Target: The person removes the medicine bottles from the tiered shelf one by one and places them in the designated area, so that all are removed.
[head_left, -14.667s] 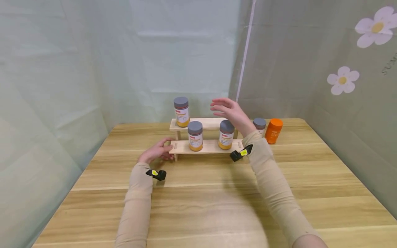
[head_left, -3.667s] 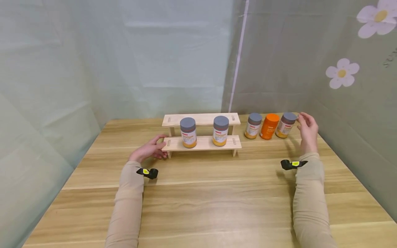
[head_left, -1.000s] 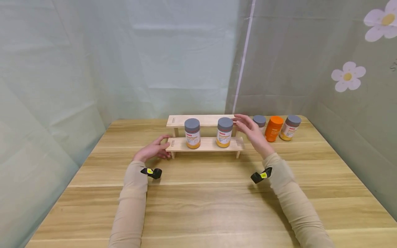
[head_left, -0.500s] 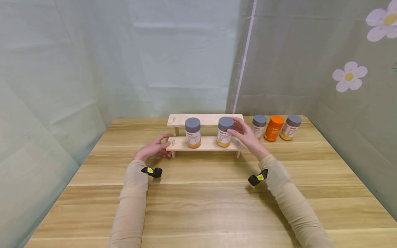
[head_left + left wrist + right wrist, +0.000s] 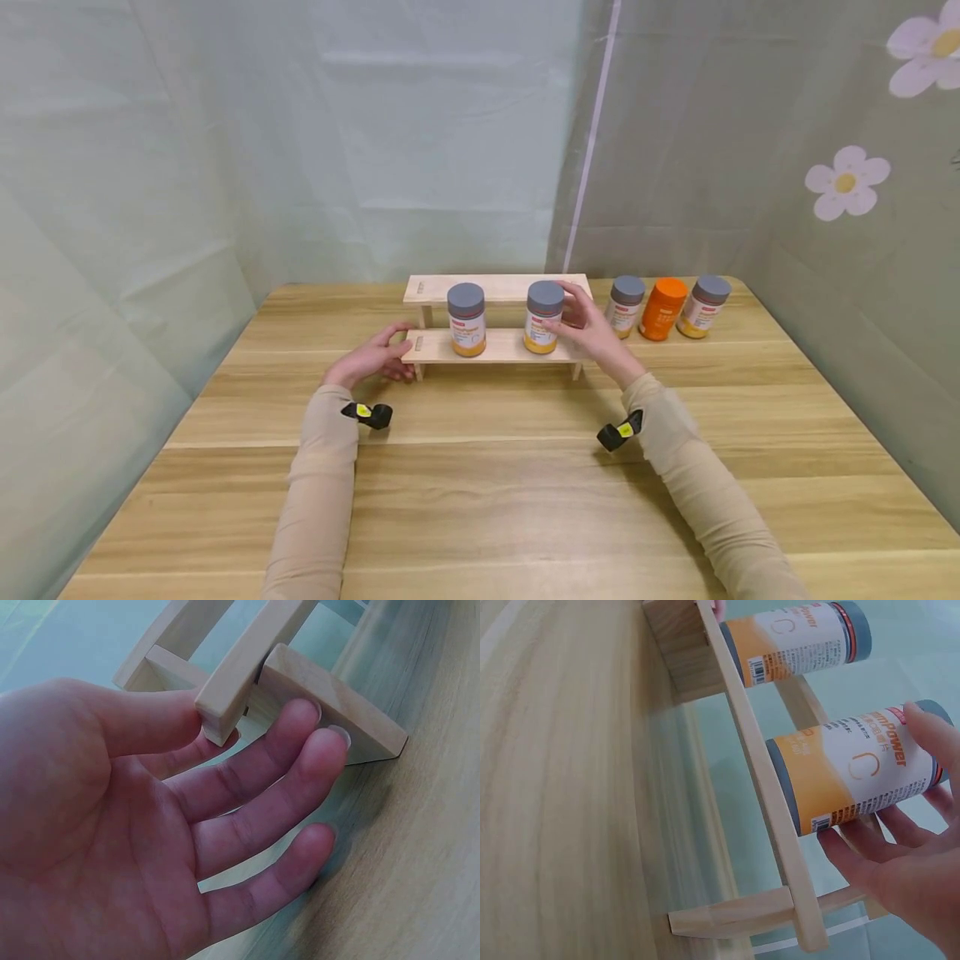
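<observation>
wooden counter (image 5: 495,500) fills the lower view, with pale green sheeting behind and flower decals on the right wall.

two-step wooden rack (image 5: 495,288) stands at the counter's far middle. its upper shelf is bare; its lower shelf (image 5: 498,348) carries two grey-lidded jars, both upright.

left jar (image 5: 467,320) sits near the middle of the lower shelf, untouched. right jar (image 5: 543,317) stands toward the right end of that shelf. in the right wrist view the jar (image 5: 855,769) has its base on the shelf board.

right of the rack, on the counter, three containers stand in a row: grey-lidded jar (image 5: 625,306), orange bottle (image 5: 662,309), grey-lidded jar (image 5: 705,306). they stand close together and apart from the rack.

right hand (image 5: 592,329) is at the right jar, fingers curled around its right side and thumb toward the front. right wrist view shows fingers (image 5: 885,847) lying along the jar's body, clasping it. the jar is not lifted.

left hand (image 5: 372,360) is at the rack's left end. left wrist view shows the hand (image 5: 150,825) relaxed and spread, thumb pressed under the end of the shelf board, straight fingertips (image 5: 319,742) touching the rack's foot; it braces rather than clasps.

small black clip with a yellow tag on each wrist: left (image 5: 365,413), right (image 5: 619,432).
</observation>
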A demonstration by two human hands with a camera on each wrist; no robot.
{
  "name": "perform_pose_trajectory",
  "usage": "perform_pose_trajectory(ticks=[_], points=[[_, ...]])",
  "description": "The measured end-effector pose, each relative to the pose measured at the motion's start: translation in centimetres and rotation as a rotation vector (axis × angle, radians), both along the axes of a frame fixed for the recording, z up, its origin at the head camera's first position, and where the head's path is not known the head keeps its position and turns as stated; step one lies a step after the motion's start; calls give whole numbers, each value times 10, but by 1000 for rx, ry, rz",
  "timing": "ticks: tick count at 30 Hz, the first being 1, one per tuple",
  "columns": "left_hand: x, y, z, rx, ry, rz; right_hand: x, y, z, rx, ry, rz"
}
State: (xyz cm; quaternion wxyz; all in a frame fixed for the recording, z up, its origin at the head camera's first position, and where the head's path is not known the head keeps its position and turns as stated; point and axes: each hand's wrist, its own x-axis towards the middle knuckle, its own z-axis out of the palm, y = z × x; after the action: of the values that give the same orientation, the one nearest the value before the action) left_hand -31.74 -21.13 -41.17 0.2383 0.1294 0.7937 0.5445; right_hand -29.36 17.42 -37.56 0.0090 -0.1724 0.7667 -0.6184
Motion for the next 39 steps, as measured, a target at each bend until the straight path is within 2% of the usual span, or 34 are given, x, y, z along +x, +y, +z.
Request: perform_pose_trajectory(ticks=[11, 24, 30, 39], points=[[2, 1, 1, -4, 8, -8, 4, -3, 1, 29, 30, -60], [1, -2, -1, -18, 10, -9, 6, 9, 12, 6, 33, -71], [2, -3, -2, -4, 6, -10, 5, 27, 14, 55, 31, -23], [0, -1, -2, 6, 22, -23, 1, 61, 17, 92, 71, -52]])
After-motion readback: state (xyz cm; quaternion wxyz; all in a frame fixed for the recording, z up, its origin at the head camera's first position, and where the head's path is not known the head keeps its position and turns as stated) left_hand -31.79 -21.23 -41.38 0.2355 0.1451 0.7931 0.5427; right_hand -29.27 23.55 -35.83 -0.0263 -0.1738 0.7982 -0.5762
